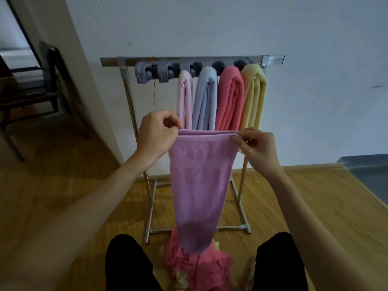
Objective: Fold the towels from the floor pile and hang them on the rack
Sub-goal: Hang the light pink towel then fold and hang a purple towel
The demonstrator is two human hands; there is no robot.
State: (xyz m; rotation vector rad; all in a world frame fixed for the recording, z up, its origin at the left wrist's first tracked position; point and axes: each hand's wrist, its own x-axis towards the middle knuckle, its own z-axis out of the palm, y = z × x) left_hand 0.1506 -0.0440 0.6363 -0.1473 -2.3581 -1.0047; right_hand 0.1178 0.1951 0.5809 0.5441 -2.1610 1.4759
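Left hand (156,133) and right hand (255,147) each pinch a top corner of the purple towel (199,181) at frame centre, fingers curled, letting it hang straight for folding, before the rack (126,80), above the floor pile (195,267).

Both hands hold a purple towel (199,185) up by its folded top edge, left hand (156,134) and right hand (257,147) pinching a corner each. It hangs down over the floor pile (197,267). Behind it the rack (189,60) carries pale pink, blue, pink and yellow folded towels.
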